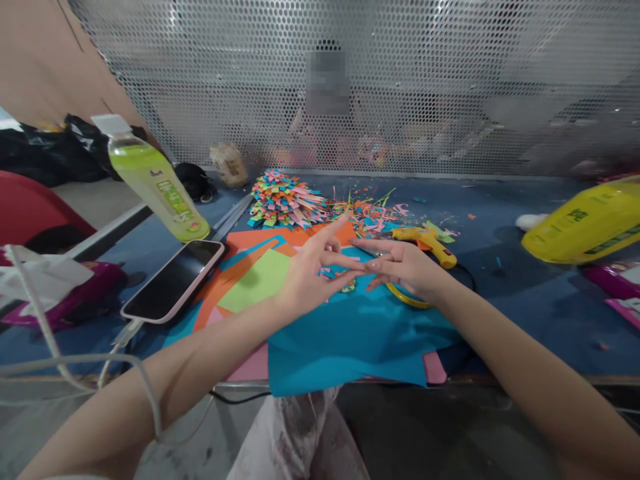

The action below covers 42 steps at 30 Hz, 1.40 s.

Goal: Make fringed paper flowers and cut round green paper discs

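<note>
My left hand (pixel 320 263) and my right hand (pixel 405 267) meet fingertip to fingertip above a sheet of blue paper (pixel 345 347). On the left, the index finger points up and away while the thumb and another finger come together. My right fingertips press against them; anything pinched there is too small to make out. A yellow handle loop (pixel 410 301) shows beneath my right palm, and whether that hand holds it is hidden. Small multicoloured paper bits (pixel 345 283) lie below the fingers. Green paper (pixel 257 280) and orange paper (pixel 240 241) spread beside my left hand.
Behind the hands stand a cone of layered paper strips (pixel 285 200), loose scraps (pixel 370 213) and a yellow glue gun (pixel 427 243). A phone (pixel 175 280) with a cable and a green drink bottle (pixel 155 180) are left. A yellow bottle (pixel 585 220) leans right. Perforated metal (pixel 425 40) closes the back.
</note>
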Available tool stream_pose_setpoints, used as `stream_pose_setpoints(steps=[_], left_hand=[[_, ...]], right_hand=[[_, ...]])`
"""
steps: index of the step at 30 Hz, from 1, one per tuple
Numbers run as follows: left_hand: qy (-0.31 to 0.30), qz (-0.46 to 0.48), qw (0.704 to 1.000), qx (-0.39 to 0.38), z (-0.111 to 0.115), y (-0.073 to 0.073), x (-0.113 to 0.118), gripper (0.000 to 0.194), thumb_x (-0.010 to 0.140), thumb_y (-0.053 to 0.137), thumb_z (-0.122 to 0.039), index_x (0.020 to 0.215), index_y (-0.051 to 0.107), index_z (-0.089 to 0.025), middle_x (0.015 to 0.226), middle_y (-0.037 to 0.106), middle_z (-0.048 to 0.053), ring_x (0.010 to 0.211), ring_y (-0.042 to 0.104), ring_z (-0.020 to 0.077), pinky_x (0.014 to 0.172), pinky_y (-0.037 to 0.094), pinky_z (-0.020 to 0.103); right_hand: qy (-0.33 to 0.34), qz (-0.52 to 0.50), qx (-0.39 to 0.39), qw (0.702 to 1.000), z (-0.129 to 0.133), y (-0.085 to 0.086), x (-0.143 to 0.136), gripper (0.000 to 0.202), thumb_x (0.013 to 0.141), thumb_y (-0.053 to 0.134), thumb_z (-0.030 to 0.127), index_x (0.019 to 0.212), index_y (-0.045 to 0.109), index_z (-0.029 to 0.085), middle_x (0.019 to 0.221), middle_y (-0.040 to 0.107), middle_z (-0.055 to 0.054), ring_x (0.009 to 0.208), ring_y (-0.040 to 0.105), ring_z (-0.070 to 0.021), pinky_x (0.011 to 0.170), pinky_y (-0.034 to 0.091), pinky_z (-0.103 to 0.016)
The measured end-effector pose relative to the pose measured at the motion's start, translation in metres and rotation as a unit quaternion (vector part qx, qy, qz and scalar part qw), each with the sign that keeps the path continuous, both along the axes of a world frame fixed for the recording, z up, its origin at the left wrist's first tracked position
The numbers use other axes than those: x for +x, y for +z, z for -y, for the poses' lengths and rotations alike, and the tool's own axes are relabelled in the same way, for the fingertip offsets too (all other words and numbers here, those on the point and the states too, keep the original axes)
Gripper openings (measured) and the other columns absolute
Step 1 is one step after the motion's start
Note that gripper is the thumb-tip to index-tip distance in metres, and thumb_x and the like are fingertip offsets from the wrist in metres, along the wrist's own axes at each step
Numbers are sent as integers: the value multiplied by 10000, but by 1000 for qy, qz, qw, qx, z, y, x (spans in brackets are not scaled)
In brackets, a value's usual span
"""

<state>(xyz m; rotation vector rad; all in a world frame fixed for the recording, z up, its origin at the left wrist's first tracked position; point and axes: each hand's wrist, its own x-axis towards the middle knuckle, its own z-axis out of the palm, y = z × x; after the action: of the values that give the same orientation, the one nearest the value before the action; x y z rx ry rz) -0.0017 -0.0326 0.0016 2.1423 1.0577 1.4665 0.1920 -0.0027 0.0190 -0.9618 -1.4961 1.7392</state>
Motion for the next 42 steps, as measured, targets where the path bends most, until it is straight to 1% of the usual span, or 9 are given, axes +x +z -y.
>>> stream_pose_setpoints(steps=[4,10,14,18,23,26,31,38,42], left_hand=[[32,46,998,35,-5,4,-3,696,758,694,-359,1353,360,-225,728,680,10,874,601,194,897,464,410],[6,79,993,84,-14,0,-6,675,729,729,-305,1315,407,-214,691,642,-22,797,622,162,848,494,366],[-8,30,995,93,-11,-2,-4,502,767,693,-269,1230,503,-227,801,680,17,856,638,173,864,505,376],[-12,-72,991,111,-10,-3,-3,319,816,631,-251,1131,582,-230,1105,665,81,911,653,166,851,508,344],[10,-175,967,185,-10,-5,-4,683,841,602,-240,1426,248,-245,894,737,10,1008,652,193,887,447,381],[34,-187,960,206,-8,-6,-4,731,850,591,-255,1450,173,-245,857,743,-8,1034,643,182,904,416,375],[71,-176,964,187,-8,-5,-2,673,847,591,-338,1415,245,-233,1069,709,62,1087,618,197,943,390,409],[64,-143,981,111,-10,-1,-9,304,862,568,-308,1145,540,-200,1090,677,74,1007,635,172,909,440,356],[16,-180,982,49,-12,-1,-16,327,842,585,-245,1158,514,-198,937,694,19,924,641,149,870,471,319]], right_hand=[[-29,-21,0,999,-5,0,4,423,671,766,344,1060,668,206,803,742,-64,770,698,-182,595,578,-254],[-145,-12,80,986,-16,-8,8,271,644,783,280,883,679,207,736,683,-6,607,631,-109,547,565,-238],[-56,-18,75,995,-9,-9,3,328,701,747,326,1004,680,222,969,707,-57,790,683,-167,663,591,-297],[9,-47,35,998,-1,-11,-4,459,676,772,280,1113,646,217,963,719,-61,850,693,-199,754,588,-355],[9,-78,8,997,-2,-16,-4,399,618,805,202,991,664,193,862,735,-39,802,705,-179,761,591,-331],[1,-76,4,997,-3,-16,-4,331,595,820,211,889,670,183,800,734,-27,751,710,-167,733,596,-307],[-28,-37,50,998,0,-8,-5,266,573,832,278,764,679,174,740,728,-31,716,710,-173,707,599,-307],[-150,-40,102,983,-14,6,21,285,543,848,290,735,666,182,677,700,-16,610,670,-149,606,599,-301],[-193,-43,136,971,-22,17,35,266,569,835,322,709,650,191,623,635,0,526,582,-107,489,560,-258]])
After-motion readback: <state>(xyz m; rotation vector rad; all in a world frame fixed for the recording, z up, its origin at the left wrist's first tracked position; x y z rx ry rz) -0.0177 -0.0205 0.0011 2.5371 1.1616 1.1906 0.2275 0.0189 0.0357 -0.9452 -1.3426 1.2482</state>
